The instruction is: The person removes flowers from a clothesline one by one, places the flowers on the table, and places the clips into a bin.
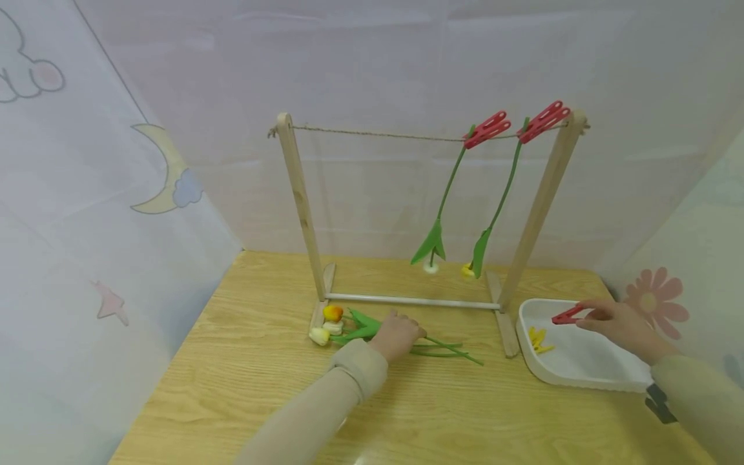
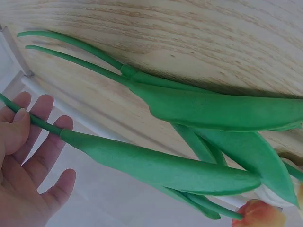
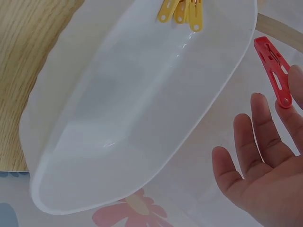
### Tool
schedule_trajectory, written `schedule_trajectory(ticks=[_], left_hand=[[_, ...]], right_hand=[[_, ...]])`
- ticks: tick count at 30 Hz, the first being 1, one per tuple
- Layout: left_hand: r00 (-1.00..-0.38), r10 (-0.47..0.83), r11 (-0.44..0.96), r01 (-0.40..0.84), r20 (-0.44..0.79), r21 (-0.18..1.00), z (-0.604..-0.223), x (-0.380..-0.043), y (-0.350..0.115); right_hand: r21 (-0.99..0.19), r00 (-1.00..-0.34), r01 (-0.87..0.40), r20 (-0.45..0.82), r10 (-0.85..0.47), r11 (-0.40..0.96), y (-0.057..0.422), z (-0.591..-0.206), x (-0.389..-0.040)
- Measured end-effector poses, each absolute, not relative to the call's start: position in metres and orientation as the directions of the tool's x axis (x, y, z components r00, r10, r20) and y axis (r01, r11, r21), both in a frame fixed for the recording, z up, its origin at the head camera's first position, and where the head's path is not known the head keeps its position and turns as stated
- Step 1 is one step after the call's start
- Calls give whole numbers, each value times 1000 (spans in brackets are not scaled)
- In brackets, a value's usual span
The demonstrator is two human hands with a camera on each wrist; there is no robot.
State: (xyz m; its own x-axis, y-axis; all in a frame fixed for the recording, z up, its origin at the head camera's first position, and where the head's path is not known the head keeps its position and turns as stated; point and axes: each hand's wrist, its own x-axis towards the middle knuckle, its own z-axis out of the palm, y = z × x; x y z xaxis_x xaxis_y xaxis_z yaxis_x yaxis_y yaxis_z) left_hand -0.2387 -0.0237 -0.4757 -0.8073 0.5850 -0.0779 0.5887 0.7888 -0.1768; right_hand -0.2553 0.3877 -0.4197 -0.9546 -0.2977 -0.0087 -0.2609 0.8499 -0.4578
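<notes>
My left hand [image 1: 398, 336] is over the artificial tulips on the table. In the left wrist view its thumb and fingers pinch the green stem of one tulip [image 2: 161, 163], which appears to be the orange one [image 1: 333, 313]. A white tulip [image 1: 334, 327] and a pale yellow tulip [image 1: 320, 336] lie beside it, their stems pointing right. Above the white tray [image 1: 587, 381], my right hand [image 1: 622, 326] pinches a red clothespin [image 3: 272, 68] by one end. Several yellow clothespins [image 1: 539, 340] lie inside the tray at its left.
A wooden frame [image 1: 302, 206] carries a twine line [image 1: 378, 134]. Two red clothespins [image 1: 487, 130] hold a white tulip [image 1: 431, 267] and a yellow tulip [image 1: 468, 270] upside down at its right half. A dark object [image 1: 660, 405] is beside the tray, partly hidden by the right sleeve.
</notes>
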Motion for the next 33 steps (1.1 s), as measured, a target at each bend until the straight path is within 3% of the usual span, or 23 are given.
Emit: schedule_trajectory(ticks=[15,33], left_hand=[[-824,557,791,564,-102,-237,-488,-241,-22],[-822,565,794,564,-68,-229,-502,-240,-23]], right_hand=[[-496,-956,-229,-49,-290,838,386,-432,-267],[-484,-948,-248,-55,-312,839,388,-452,-283]])
